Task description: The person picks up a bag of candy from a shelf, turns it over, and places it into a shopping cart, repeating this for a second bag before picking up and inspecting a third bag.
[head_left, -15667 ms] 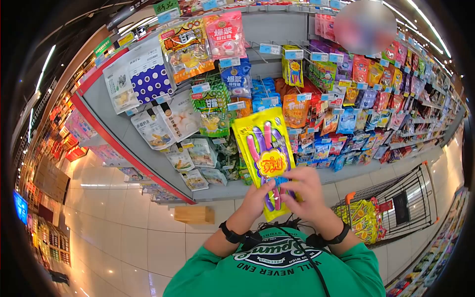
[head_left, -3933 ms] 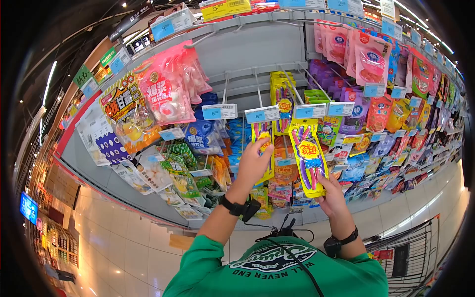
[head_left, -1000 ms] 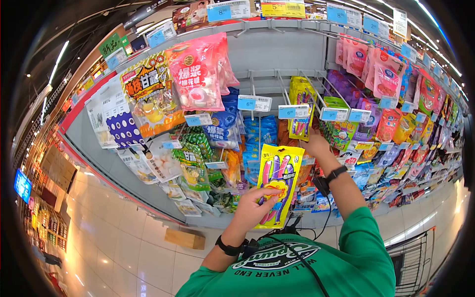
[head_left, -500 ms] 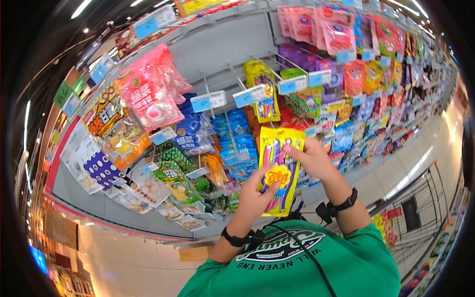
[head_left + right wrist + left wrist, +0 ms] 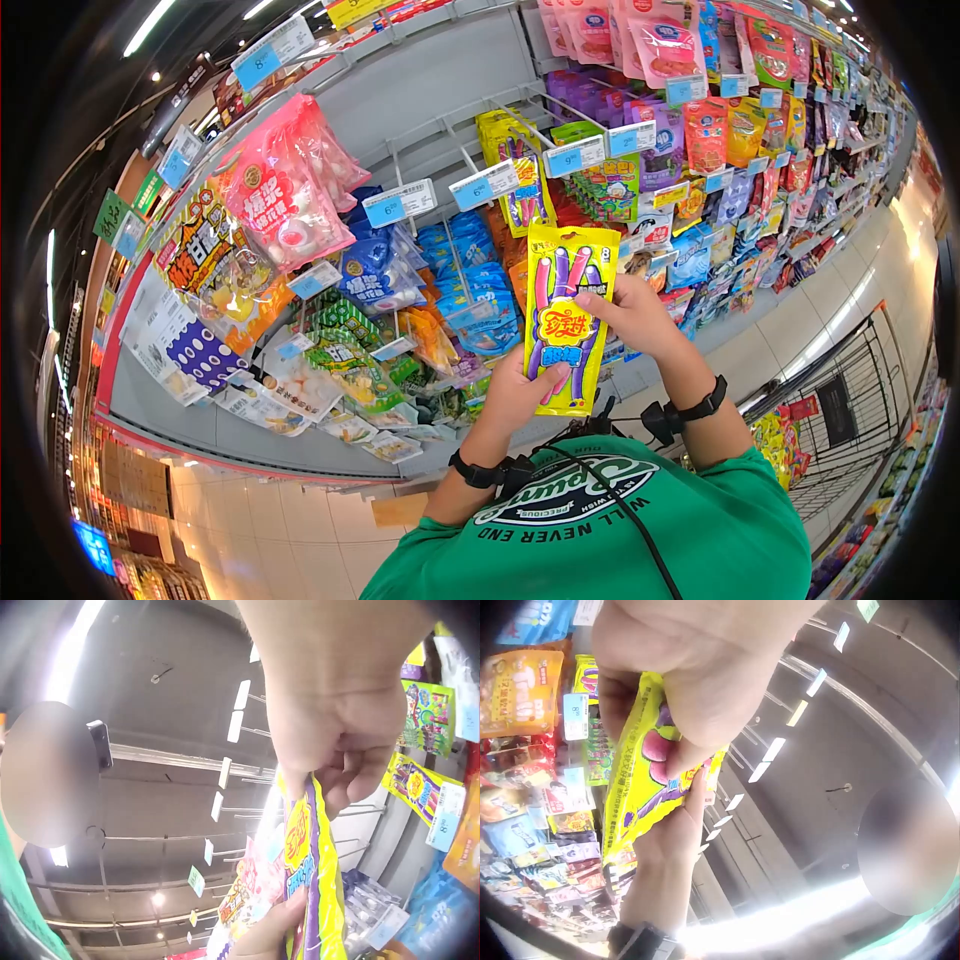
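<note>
A yellow candy packet (image 5: pixel 566 330) with pink and purple sticks stands upright before the green shirt. My left hand (image 5: pixel 515 392) pinches its lower left edge, thumb on the front. At its right edge my right hand (image 5: pixel 640 315) grips it, thumb on the front and fingers behind. The left wrist view shows the packet (image 5: pixel 649 769) edge-on under the left hand (image 5: pixel 697 667); the right wrist view has the right hand (image 5: pixel 337 727) curled at the packet's (image 5: pixel 315 862) top. Similar yellow packets (image 5: pixel 515 160) hang on a hook behind.
Bagged sweets crowd the shelf hooks; pink bags (image 5: pixel 285 190) and blue bags (image 5: pixel 378 262) hang at the left, purple packets (image 5: pixel 660 140) at the right. Price tags (image 5: pixel 400 203) stick out on the hook ends. A wire shopping cart (image 5: pixel 850 420) holding yellow packets stands at the right.
My right hand has come from the hanging packets to the held packet and now grips its right edge. The packet has risen slightly, and the view has turned so the cart shows more.
</note>
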A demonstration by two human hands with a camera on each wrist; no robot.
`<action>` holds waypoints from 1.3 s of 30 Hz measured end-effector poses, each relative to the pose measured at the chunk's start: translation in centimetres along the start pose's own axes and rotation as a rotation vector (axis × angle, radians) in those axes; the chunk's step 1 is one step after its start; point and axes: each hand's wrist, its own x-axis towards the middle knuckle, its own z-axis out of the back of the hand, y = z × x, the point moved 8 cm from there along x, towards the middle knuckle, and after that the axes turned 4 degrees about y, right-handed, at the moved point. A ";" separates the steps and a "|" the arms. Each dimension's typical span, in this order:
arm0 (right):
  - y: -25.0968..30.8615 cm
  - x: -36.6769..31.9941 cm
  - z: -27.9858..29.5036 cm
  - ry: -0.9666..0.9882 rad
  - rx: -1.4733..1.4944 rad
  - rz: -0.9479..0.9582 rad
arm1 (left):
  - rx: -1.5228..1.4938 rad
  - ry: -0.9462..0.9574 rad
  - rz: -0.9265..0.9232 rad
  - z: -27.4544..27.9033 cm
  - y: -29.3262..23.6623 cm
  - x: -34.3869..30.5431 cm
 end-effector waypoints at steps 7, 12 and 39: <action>-1.9 1.9 -0.1 -0.040 0.180 0.080 | 0.068 -0.036 -0.087 0.3 1.2 1.3; -4.7 4.3 1.9 -0.114 0.334 0.034 | 0.119 -0.030 0.156 0.6 2.8 1.9; -6.6 10.2 6.4 0.016 0.525 0.068 | 0.149 -0.313 0.093 -2.4 1.1 7.5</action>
